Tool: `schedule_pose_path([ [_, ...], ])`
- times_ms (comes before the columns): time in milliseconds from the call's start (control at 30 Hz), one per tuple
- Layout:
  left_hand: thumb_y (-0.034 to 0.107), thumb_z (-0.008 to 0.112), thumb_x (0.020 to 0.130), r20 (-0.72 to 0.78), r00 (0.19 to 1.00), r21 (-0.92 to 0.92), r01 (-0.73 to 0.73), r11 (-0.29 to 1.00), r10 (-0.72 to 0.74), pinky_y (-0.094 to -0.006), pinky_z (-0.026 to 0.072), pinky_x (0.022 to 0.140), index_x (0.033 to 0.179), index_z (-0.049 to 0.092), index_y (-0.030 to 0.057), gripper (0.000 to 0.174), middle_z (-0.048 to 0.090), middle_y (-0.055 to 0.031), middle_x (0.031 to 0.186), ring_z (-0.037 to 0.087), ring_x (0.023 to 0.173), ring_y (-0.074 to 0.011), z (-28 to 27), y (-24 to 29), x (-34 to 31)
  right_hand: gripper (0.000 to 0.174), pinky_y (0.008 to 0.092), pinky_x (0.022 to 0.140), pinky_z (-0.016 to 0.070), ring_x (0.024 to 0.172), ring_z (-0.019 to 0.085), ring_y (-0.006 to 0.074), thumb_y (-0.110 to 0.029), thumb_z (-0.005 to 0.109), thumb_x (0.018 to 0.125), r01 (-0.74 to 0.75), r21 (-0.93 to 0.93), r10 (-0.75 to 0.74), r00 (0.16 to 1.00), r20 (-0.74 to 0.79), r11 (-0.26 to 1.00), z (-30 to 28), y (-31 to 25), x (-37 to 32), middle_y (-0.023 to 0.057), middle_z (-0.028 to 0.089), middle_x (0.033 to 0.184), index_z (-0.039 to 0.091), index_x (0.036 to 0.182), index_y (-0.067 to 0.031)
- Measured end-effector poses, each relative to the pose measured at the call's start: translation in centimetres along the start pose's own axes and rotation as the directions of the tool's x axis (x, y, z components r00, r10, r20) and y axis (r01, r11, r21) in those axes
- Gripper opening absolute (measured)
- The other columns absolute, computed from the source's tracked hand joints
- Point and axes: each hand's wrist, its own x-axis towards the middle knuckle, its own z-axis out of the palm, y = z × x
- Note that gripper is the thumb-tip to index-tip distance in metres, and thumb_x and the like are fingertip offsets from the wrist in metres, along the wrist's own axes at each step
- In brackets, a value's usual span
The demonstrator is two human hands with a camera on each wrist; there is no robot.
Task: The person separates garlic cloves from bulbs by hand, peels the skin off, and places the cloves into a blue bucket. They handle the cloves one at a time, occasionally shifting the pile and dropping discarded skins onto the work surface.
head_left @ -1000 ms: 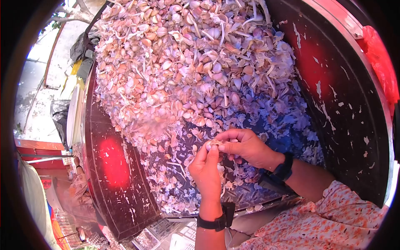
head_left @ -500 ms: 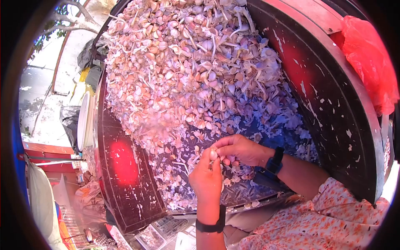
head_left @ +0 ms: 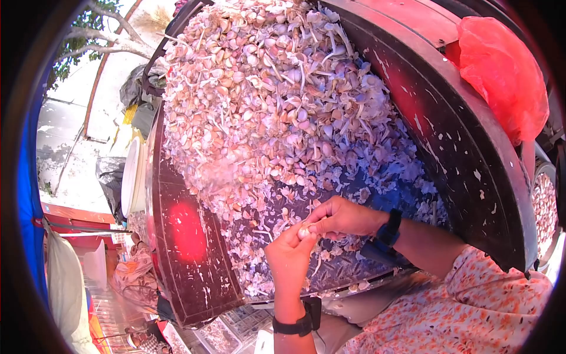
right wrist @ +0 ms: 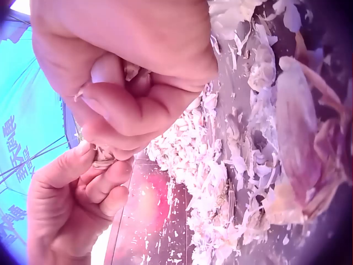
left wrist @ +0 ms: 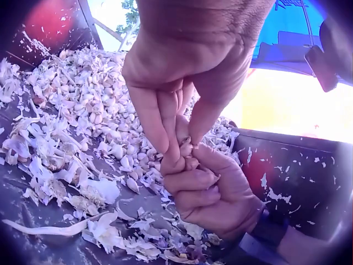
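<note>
Both hands meet above the near part of the tray. The left hand point(head_left: 288, 253) pinches a small pale garlic clove point(head_left: 303, 233) between thumb and fingers. The right hand point(head_left: 349, 217) touches the same clove with its thumb and forefinger. In the right wrist view, the right hand point(right wrist: 127, 72) has more cloves point(right wrist: 107, 69) held in its curled fingers, and the left hand point(right wrist: 74, 204) grips a piece with papery skin point(right wrist: 103, 159). From the left wrist view, the left hand point(left wrist: 187, 66) reaches down with its fingertips against the right hand point(left wrist: 215, 193).
A large heap of garlic cloves and skins point(head_left: 253, 100) fills the far part of the dark tray, whose walls point(head_left: 197, 253) rise left and right. Loose peelings point(left wrist: 99, 187) lie near the hands. A red plastic bag point(head_left: 501, 76) hangs at the right; another person point(head_left: 132, 274) is at lower left.
The head view has shifted, so the heap and red bag sit differently in it. The hands have closed together over the clove, which showed more openly half a second ago.
</note>
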Motion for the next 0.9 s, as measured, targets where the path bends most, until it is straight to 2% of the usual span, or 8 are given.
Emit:
schedule_pose_path([
  [100, 0.003, 0.063, 0.080, 0.067, 0.997, -0.172, 0.052, 0.984, -0.041, -0.0235, 0.0518, 0.061, 0.102, 0.062, -0.0077, 0.025, 0.066, -0.0118, 0.084, 0.064, 0.069, -0.0147, -1.1, -0.4, 0.3, 0.023, 0.0196, 0.047, 0.0382, 0.054, 0.050, 0.0047, -0.017, 0.063, 0.084, 0.125, -0.116, -0.123, 0.992, 0.023, 0.985, 0.2, 0.1, 0.0, 0.0012, 0.058, 0.068, 0.065, 0.097, 0.0022],
  [333, 0.008, 0.057, 0.084, 0.095, 0.988, -0.510, 0.152, 0.847, -0.120, -0.0327, 0.0568, 0.063, 0.105, 0.056, -0.0086, 0.027, 0.066, -0.0175, 0.086, 0.067, 0.071, -0.0258, -2.9, -2.1, 1.6, 0.023, 0.0192, 0.050, 0.0409, 0.055, 0.051, 0.0048, -0.015, 0.060, 0.085, 0.183, -0.197, -0.191, 0.981, -0.025, 0.963, 0.8, -0.4, -0.4, 0.0004, 0.057, 0.067, 0.065, 0.101, 0.0011],
  [433, 0.009, 0.058, 0.084, 0.069, 0.986, -0.592, 0.163, 0.789, -0.151, -0.0330, 0.0560, 0.064, 0.109, 0.053, -0.0074, 0.031, 0.065, -0.0178, 0.087, 0.067, 0.071, -0.0269, -3.0, -3.4, 1.9, 0.024, 0.0183, 0.048, 0.0396, 0.055, 0.052, 0.0045, -0.013, 0.060, 0.085, 0.233, -0.094, -0.238, 0.970, -0.042, 0.968, 0.6, -0.1, -0.2, 0.0005, 0.058, 0.070, 0.064, 0.105, -0.0005],
  [533, 0.011, 0.059, 0.084, 0.100, 0.973, -0.714, 0.214, 0.667, -0.206, -0.0336, 0.0566, 0.063, 0.102, 0.055, -0.0033, 0.023, 0.065, -0.0169, 0.088, 0.067, 0.072, -0.0267, -2.7, -4.8, 2.3, 0.020, 0.0187, 0.047, 0.0358, 0.055, 0.048, 0.0046, -0.010, 0.059, 0.085, 0.074, 0.084, -0.069, 0.996, -0.064, 0.994, 0.6, -0.8, -0.3, -0.0012, 0.054, 0.069, 0.063, 0.103, -0.0019],
  [633, 0.013, 0.060, 0.085, 0.101, 0.968, -0.765, 0.223, 0.604, -0.229, -0.0333, 0.0568, 0.062, 0.100, 0.056, -0.0017, 0.022, 0.065, -0.0164, 0.088, 0.067, 0.071, -0.0262, -1.9, -5.6, 2.8, 0.012, 0.0191, 0.044, 0.0360, 0.054, 0.049, 0.0064, -0.013, 0.057, 0.085, -0.008, 0.330, 0.017, 1.000, -0.025, 0.944, 0.3, -0.5, 0.2, 0.0010, 0.053, 0.068, 0.061, 0.089, -0.0024],
  [700, 0.015, 0.062, 0.084, 0.094, 0.970, -0.793, 0.209, 0.573, -0.224, -0.0326, 0.0568, 0.063, 0.099, 0.058, -0.0007, 0.021, 0.065, -0.0163, 0.089, 0.067, 0.073, -0.0255, -1.3, -5.8, 2.9, 0.015, 0.0185, 0.042, 0.0368, 0.054, 0.051, 0.0082, -0.017, 0.055, 0.086, 0.010, 0.569, 0.041, 0.996, -0.075, 0.822, 0.2, 0.0, 0.6, 0.0038, 0.055, 0.069, 0.056, 0.078, -0.0045],
  [833, 0.014, 0.060, 0.086, -0.007, 0.972, -0.839, 0.121, 0.530, -0.234, -0.0337, 0.0560, 0.072, 0.096, 0.058, -0.0027, 0.020, 0.064, -0.0170, 0.093, 0.066, 0.081, -0.0255, 0.5, -5.0, 2.1, 0.018, 0.0176, 0.040, 0.0367, 0.056, 0.054, 0.0093, -0.018, 0.055, 0.086, 0.007, 0.667, 0.055, 0.996, -0.072, 0.745, -0.1, 0.8, 0.9, 0.0044, 0.055, 0.071, 0.053, 0.074, -0.0055],
  [900, 0.015, 0.058, 0.087, -0.157, 0.978, -0.824, -0.053, 0.565, -0.137, -0.0354, 0.0519, 0.084, 0.098, 0.058, -0.0048, 0.023, 0.062, -0.0175, 0.099, 0.063, 0.091, -0.0255, 1.7, -5.0, 2.0, 0.016, 0.0175, 0.040, 0.0375, 0.060, 0.058, 0.0107, -0.017, 0.055, 0.086, 0.017, 0.625, 0.081, 0.988, -0.128, 0.781, -0.3, 1.0, 0.6, 0.0043, 0.056, 0.071, 0.055, 0.077, -0.0048],
])
